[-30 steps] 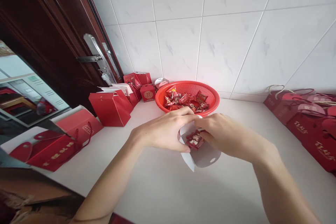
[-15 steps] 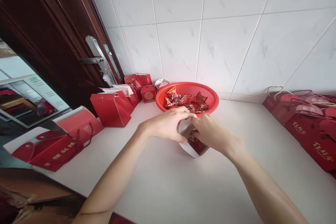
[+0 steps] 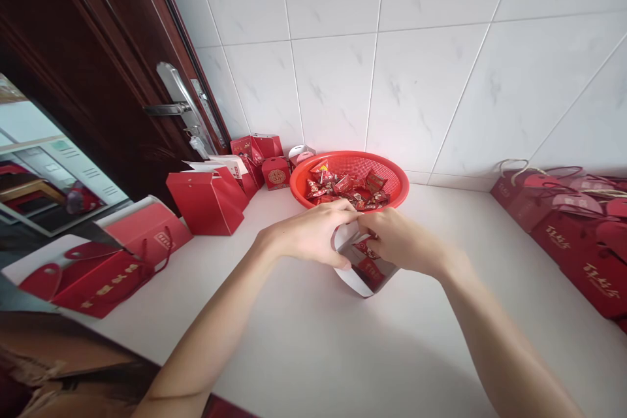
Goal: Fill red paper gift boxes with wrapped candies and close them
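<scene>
A small open paper gift box with a white inner face stands tilted on the white table, in front of a red basket. Wrapped red candies lie inside it. My left hand is closed round the box's left side, thumb on the near rim and fingers at the far rim. On the opposite side my right hand is curled over the box's opening, its fingers at the far right rim. The right fingertips are partly hidden. Several wrapped candies lie in the red plastic basket, just beyond both hands.
Red gift boxes stand at the left by the dark wooden door. An open red box with a cord handle lies at the table's left edge. Several red handled boxes line the right side. A tiled wall rises behind.
My right hand has shifted slightly to the right, and the box's opening looks wider. More of the candies inside shows. My left hand has stayed nearly still on the box.
</scene>
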Motion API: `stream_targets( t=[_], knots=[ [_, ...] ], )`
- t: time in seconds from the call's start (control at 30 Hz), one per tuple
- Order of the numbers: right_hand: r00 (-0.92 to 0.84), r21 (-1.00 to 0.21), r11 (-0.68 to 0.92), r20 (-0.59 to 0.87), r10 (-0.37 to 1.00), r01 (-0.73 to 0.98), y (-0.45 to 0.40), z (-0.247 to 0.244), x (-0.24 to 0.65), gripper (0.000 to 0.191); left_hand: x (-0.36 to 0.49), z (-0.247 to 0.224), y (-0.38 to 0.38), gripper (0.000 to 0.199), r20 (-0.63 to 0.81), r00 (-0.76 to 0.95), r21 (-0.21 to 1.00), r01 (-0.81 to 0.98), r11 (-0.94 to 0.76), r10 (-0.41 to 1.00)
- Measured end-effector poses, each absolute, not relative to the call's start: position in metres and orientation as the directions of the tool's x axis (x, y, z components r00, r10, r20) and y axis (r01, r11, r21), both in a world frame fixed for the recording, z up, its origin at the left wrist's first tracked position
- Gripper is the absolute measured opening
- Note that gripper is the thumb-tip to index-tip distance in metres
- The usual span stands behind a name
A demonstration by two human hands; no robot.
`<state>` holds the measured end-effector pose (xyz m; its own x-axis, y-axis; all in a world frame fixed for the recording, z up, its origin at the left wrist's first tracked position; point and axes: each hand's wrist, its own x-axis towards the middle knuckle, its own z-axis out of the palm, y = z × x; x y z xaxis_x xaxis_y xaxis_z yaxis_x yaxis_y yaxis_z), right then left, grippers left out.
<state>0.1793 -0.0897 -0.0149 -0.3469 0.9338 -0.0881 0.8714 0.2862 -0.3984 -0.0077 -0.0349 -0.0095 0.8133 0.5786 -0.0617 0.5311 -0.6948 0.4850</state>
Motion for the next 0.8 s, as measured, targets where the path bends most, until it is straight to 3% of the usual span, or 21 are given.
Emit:
stream_targets(
  t=[0.2,0.3,0.47,0.8],
  knots=[
    [-0.498,-0.278,0.437,-0.209,0.842,0.855,-0.091,-0.019,0.18,0.023,-0.009,-0.01,-0.034,0.08,-0.081,0.81,0.492,0.54,-0.683,0.581],
    [-0.516,-0.308,0.44,-0.238,0.823,0.844,-0.088,-0.023,0.179,0.024,-0.009,-0.01,-0.035,0.082,-0.087,0.81,0.487,0.542,-0.685,0.58],
    [-0.438,-0.334,0.315,-0.414,0.798,0.889,-0.084,-0.032,0.171,0.018,-0.006,-0.011,-0.036,0.078,-0.077,0.816,0.494,0.531,-0.688,0.574],
    [-0.524,-0.374,0.38,-0.449,0.723,0.846,-0.086,-0.029,0.167,0.02,-0.002,-0.011,-0.04,0.062,-0.078,0.835,0.517,0.5,-0.694,0.544]
  ],
)
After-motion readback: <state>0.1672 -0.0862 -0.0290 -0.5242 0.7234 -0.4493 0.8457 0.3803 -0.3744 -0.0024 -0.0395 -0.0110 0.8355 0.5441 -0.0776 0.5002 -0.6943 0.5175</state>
